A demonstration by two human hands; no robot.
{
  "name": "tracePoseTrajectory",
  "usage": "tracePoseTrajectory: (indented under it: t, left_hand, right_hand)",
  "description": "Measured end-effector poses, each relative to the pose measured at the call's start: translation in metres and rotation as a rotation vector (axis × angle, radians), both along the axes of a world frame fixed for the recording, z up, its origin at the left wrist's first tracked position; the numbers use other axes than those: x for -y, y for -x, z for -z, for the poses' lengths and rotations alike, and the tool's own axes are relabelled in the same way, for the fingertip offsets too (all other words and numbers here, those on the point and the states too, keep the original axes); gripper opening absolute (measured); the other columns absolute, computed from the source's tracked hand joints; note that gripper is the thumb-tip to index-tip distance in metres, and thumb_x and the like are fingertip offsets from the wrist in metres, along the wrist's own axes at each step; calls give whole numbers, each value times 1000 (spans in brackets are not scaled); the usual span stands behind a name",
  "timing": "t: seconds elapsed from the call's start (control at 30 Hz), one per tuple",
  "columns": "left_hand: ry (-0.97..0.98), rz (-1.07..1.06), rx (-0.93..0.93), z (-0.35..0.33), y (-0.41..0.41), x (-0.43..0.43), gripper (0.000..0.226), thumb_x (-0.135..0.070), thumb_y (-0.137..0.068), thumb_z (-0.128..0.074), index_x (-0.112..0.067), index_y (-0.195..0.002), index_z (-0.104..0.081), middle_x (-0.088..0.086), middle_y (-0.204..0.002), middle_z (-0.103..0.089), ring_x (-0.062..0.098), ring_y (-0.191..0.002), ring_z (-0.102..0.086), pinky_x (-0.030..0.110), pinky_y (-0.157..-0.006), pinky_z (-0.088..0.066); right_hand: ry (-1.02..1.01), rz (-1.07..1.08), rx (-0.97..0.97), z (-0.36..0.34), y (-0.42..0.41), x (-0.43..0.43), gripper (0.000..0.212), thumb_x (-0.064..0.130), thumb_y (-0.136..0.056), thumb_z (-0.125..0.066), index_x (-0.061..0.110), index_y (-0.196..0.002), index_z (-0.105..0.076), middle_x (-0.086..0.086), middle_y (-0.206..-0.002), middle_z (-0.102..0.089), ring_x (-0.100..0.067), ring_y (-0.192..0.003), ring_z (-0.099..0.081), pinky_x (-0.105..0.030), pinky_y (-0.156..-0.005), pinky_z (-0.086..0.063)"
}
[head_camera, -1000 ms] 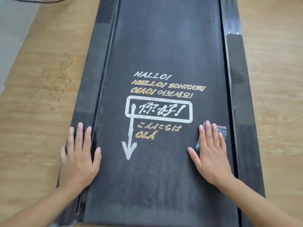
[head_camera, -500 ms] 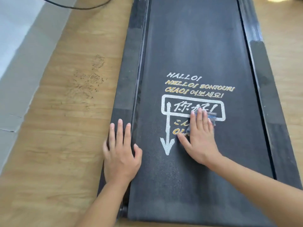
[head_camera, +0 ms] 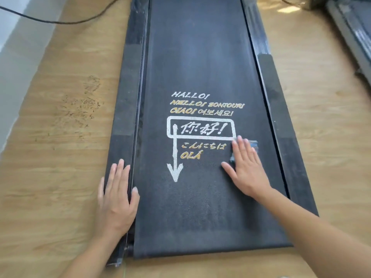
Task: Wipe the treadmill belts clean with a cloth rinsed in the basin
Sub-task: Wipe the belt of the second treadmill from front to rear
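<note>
2 bare arms reach in from the near edge over a long black treadmill belt [head_camera: 196, 57] lying flat on a wooden floor [head_camera: 50, 177]. The right hand [head_camera: 247, 169] lies palm down on the right half of the belt, near its near end. Its fingers are straight and close together, pressing a small blue cloth [head_camera: 253, 144] against the surface. Only the cloth's far corner and a sliver at its left edge show past the hand. The flat palm spreads pressure across the cloth, which suits wiping rather than carrying.

The cloth sits at the lower right corner of the printed greetings [head_camera: 200, 129] (white and gold words in several languages, with a white arrow [head_camera: 175, 157] pointing toward the near end).

The left hand [head_camera: 116, 199] rests flat on the left side rail [head_camera: 124, 97], fingers straight and together, thumb lying at the belt's edge, holding nothing. It looks like a brace, taking body weight so the other arm can reach and sweep freely.

The belt looks faintly grey and dusty toward the near end, so I judge the wiping unfinished. Neither hand touches the right side rail [head_camera: 281, 117]. A dark cable [head_camera: 60, 22] trails across the floor at far left, and part of a 2nd treadmill [head_camera: 353, 27] shows at far right. No basin is in view.
</note>
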State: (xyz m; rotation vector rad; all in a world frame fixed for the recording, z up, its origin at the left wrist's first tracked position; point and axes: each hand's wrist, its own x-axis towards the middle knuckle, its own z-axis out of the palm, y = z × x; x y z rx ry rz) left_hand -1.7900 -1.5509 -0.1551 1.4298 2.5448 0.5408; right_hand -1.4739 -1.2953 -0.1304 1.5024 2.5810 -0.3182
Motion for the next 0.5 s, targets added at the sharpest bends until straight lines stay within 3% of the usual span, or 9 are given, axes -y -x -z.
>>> tracePoseTrajectory:
  t: [0.13, 0.27, 0.4, 0.5]
  left_hand:
    - [22, 40, -130, 1, -11, 20, 72, -40, -100, -38, -11, -166, -34, -1, -178, -18, 19, -165, -15, 56, -131, -19]
    - [-26, 22, -122, 1, -11, 18, 66, -34, -100, -40, -11, -162, -41, 1, -176, -26, 20, -163, -22, 55, -131, -20]
    - [-62, 23, -72, 2, -8, 16, 61, -25, -101, -37, -15, -161, -44, -2, -175, -29, 18, -162, -24, 56, -129, -24]
    - [-119, -44, 27, 2, -5, 16, 58, -22, -103, -36, -15, -160, -47, -4, -173, -32, 15, -162, -25, 49, -130, -25]
  right_hand:
    - [58, 242, -1, -3, -58, -12, 96, 80, -97, -11, 14, -167, 3, -2, -174, 14, -16, -160, 15, -45, -131, -6]
    - [64, 466, -131, 0, 7, -1, 107, 82, -91, -16, 7, -166, -2, -10, -175, 8, -23, -161, 10, -49, -130, -1]
    - [57, 123, -165, 3, 111, 32, 97, 70, -95, -21, 7, -166, -4, -10, -174, 7, -23, -161, 12, -43, -130, 4]
    - [90, -116, -185, 5, 199, 87, 86, 60, -103, -24, 7, -166, -2, -11, -174, 11, -23, -160, 15, -44, -131, 3]
